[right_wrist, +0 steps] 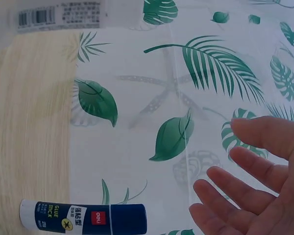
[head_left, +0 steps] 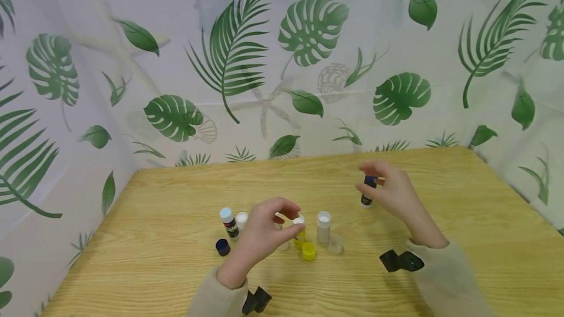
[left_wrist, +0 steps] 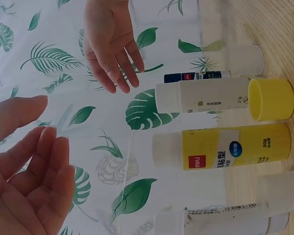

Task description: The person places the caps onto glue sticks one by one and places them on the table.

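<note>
My left hand (head_left: 266,226) hovers over a row of glue sticks, its fingers loosely bent and holding nothing. Near its fingertips stands an uncapped yellow glue stick (left_wrist: 235,149), with a yellow cap (head_left: 309,251) in front. To the right are an uncapped white glue stick (head_left: 323,229) and its translucent cap (head_left: 336,244). My right hand (head_left: 389,190) is raised near a capped navy glue stick (right_wrist: 83,218) that stands upright by itself; the right wrist view shows the fingers apart from it.
Left of the row stand an uncapped dark-labelled glue stick (head_left: 230,225) and another white-topped stick (head_left: 242,219), with a navy cap (head_left: 223,247) in front. My left hand partly hides more pieces. A leaf-print cloth (head_left: 273,62) hangs behind the wooden table (head_left: 176,190).
</note>
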Tool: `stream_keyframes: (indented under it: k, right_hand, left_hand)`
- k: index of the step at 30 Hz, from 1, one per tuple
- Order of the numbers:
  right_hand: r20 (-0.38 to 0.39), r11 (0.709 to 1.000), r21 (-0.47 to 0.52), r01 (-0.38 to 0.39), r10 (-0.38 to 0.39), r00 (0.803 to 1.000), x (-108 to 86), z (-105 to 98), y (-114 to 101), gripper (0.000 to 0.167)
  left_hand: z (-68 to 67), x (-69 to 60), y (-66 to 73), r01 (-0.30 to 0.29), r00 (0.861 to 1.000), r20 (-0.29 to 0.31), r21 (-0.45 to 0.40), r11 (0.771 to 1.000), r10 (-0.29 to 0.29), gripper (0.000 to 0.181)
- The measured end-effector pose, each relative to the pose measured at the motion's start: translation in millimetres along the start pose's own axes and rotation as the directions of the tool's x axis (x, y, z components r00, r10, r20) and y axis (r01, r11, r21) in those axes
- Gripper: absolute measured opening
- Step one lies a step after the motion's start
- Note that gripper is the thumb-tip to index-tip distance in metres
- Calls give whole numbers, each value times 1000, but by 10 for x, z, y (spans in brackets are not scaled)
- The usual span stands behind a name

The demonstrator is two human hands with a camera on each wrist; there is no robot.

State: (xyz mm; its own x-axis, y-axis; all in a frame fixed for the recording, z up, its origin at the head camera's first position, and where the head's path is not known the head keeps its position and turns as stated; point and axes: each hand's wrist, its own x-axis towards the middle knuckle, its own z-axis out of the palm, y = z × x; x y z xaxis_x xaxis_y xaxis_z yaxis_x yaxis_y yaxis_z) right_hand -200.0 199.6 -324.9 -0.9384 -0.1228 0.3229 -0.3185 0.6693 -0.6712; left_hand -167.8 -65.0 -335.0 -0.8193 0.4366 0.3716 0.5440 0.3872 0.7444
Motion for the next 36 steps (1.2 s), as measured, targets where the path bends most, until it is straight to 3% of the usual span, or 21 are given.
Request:
stream_keyframes:
  k: [6, 15, 22, 25, 31, 36]
  right_hand:
    - [15, 997, -54, 47, -46, 999, -101, -14, -7, 34]
    - [41, 996, -79, 29, -26, 999, -213, -61, 45, 34]
    - [37, 995, -91, 29, -26, 999, -217, -71, 54, 33]
    - [41, 996, -89, 29, -26, 999, -214, -70, 50, 33]
    - [53, 997, -76, 27, -23, 998, -218, -49, 57, 34]
    - [54, 997, -73, 38, -34, 998, -218, -25, 62, 34]
  left_hand:
    - [-15, 18, 37, 9, 1000, 10, 41, 999, -9, 20]
    - [40, 103, 101, -29, 998, 53, 143, 989, 21, 22]
    - [57, 232, 196, -47, 995, -82, 31, 998, 50, 22]
    - [96, 270, 212, -59, 993, -103, 25, 998, 61, 22]
    - [213, 321, 117, -99, 991, -81, 102, 990, 108, 24]
    - [313, 365, -5, -114, 992, -28, 202, 973, 122, 24]
